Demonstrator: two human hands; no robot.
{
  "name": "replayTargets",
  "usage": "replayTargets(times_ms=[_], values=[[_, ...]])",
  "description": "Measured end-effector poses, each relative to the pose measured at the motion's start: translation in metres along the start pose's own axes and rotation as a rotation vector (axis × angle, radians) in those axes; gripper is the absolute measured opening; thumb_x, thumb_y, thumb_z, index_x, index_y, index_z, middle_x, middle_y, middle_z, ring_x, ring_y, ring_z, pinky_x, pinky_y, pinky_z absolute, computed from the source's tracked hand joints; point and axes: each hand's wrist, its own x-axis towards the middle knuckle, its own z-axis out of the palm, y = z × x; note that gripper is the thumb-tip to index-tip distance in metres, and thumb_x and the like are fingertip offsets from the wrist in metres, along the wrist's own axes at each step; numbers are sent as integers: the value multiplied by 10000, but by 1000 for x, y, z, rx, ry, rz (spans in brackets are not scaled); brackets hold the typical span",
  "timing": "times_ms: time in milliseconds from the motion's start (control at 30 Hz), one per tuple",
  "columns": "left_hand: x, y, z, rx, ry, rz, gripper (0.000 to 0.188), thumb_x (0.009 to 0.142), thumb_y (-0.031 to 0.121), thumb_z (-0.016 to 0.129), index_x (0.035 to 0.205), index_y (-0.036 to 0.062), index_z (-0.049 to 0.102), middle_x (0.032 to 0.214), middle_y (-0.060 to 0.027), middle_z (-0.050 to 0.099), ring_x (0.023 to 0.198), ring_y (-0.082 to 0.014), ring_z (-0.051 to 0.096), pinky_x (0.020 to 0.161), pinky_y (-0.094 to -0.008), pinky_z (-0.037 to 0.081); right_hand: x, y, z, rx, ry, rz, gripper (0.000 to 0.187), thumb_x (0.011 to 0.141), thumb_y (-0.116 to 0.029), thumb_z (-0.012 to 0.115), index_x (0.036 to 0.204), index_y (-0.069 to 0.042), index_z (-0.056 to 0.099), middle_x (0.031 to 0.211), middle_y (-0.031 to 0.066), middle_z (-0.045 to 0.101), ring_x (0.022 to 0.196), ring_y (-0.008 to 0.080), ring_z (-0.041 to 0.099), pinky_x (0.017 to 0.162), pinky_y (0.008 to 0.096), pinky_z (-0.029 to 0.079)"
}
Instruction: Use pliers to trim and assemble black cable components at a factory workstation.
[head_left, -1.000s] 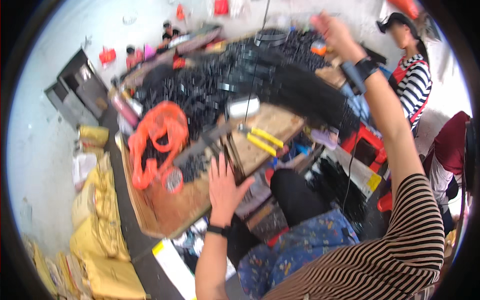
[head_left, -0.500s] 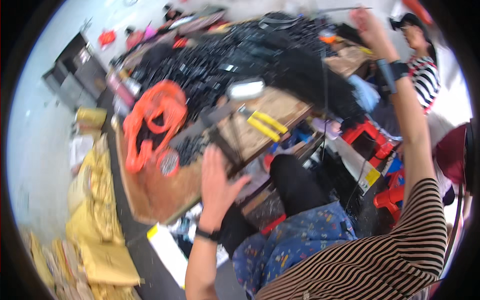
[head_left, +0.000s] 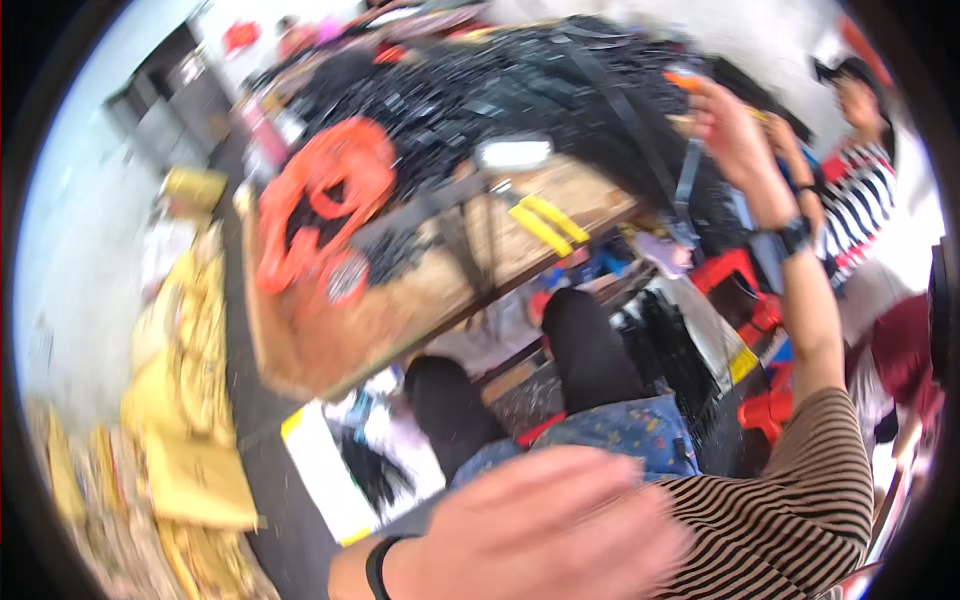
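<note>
My left hand [head_left: 545, 525], smeared by motion, is low in front of my striped shirt [head_left: 760, 525]. Its fingers stretch to the right, and nothing shows in them. At the upper right, my right hand [head_left: 735, 140] is raised, with curled fingers; what they hold, if anything, I cannot make out. A grey-blue strip [head_left: 688, 175] appears just below that hand, and an orange item [head_left: 684, 82] by its fingertips. Beyond, a large heap of black strips [head_left: 480, 90] covers the back of the worktable. Yellow-handled pliers or cutters [head_left: 548, 225] lie on the wooden board [head_left: 595, 190].
An orange plastic bag [head_left: 375, 150] and a round container [head_left: 346, 277] sit at the table's left. Yellow packages [head_left: 200, 480] line the left wall. White trays [head_left: 320, 480] with black strips flank my knees. At right are red stools [head_left: 760, 410] and a person in striped clothing [head_left: 865, 205].
My left hand has moved from above the table's front edge down toward my body. My right hand has come down from high up, its elbow more bent. The view has shifted a little.
</note>
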Motion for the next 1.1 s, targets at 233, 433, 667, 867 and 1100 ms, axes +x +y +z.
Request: replayTargets(times_ms=[233,433,667,867,1100], values=[[-13,48,35,481,366,-120,200,775,43,626,974,50,651,1019,-130,640,930,-266,628,787,-328,537,-53,-10,106,-240,-57,34,201,938,-298,590,910,-99,613,756,-59,573,601,12,504,543,164,420],[-9,71,42,569,998,-211,68,693,166,714,738,148,667,776,-54,634,686,-189,591,585,-260,504,-105,-28,177,-376,-200,-28,275,960,-293,536,1056,-41,592,745,-11,546,517,27,479,464,167,399],[-30,86,-6,231,790,-240,258,845,243,648,949,74,483,823,-153,638,711,-275,599,660,-327,488,-126,-38,256,-108,-503,53,237,939,-267,579,976,-32,577,761,12,603,544,60,562,471,214,497],[-82,13,13,36,960,-571,579,828,113,688,1324,-31,424,1161,-154,582,1090,-261,575,1010,-396,406,-102,-18,328,-21,-526,78,239,946,-270,565,969,-33,550,763,9,593,530,70,552,480,218,505],[-107,0,5,-225,806,-934,340,1005,139,448,1308,-14,463,803,-26,587,661,-75,561,628,-205,444,-41,22,401,125,-551,89,186,916,-233,604,896,-49,588,741,9,602,563,82,559,541,233,516]])
